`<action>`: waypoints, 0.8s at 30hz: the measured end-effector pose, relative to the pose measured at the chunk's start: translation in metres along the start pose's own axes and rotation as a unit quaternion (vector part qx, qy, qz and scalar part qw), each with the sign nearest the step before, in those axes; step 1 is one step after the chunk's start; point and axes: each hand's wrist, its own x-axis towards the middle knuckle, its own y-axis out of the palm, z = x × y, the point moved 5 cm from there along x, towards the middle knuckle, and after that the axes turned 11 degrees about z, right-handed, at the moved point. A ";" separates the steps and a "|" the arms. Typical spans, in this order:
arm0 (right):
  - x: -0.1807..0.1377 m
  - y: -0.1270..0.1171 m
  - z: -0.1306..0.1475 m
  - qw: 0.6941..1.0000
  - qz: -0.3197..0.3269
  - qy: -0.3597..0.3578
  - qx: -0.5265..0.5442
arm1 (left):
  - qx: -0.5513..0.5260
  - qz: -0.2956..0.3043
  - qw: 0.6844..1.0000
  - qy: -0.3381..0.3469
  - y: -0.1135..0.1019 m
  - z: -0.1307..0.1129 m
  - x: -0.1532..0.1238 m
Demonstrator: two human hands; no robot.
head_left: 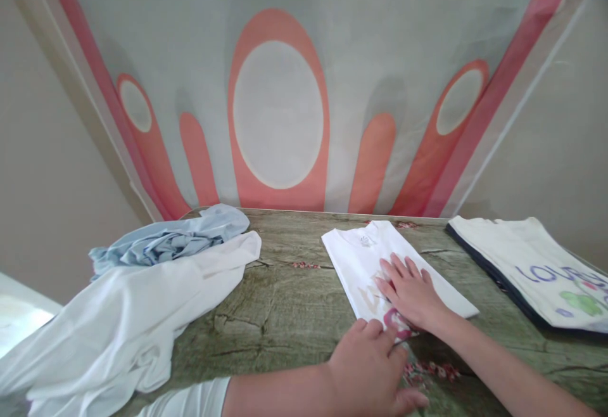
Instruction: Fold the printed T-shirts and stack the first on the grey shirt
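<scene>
A white T-shirt [349, 258] lies folded into a neat rectangle on the wood-patterned table, its collar toward the far edge. A pink and tan print shows on its front, partly covered by my hands. My right hand [412, 291] rests flat on the shirt, fingers spread over the print. At the shirt's near edge is my left hand [365, 363], its fingertips touching the fabric around the lower print. Its thumb stands apart, pointing right, and nothing shows in its grasp.
Left on the table [266, 315] lie a loose white garment [123, 309] and a crumpled light-blue garment [175, 244]. At right is a stack of folded clothes [522, 258], a cream printed one above a dark one. A wall with a coral pattern [280, 198] rises behind the table.
</scene>
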 end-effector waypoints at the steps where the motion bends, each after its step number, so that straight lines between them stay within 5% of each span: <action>1: 0.000 0.001 0.003 1.000 -0.001 -0.003 -0.006 | -0.015 -0.001 1.000 0.010 -0.003 0.004 0.003; 4: 0.004 0.002 0.003 0.999 0.001 -0.030 -0.015 | -0.076 -0.017 0.997 -0.019 -0.012 0.042 0.010; 9: 0.008 0.001 -0.002 0.999 -0.008 -0.047 -0.016 | -0.101 -0.193 0.952 -0.215 -0.023 0.163 0.002; 13: 0.007 0.003 0.000 0.998 -0.016 -0.054 -0.026 | -0.111 -0.226 0.912 -0.323 -0.016 0.227 0.000; 24: 0.005 -0.001 0.002 0.998 -0.002 -0.047 -0.033 | -0.107 -0.216 0.887 -0.394 -0.002 0.248 0.017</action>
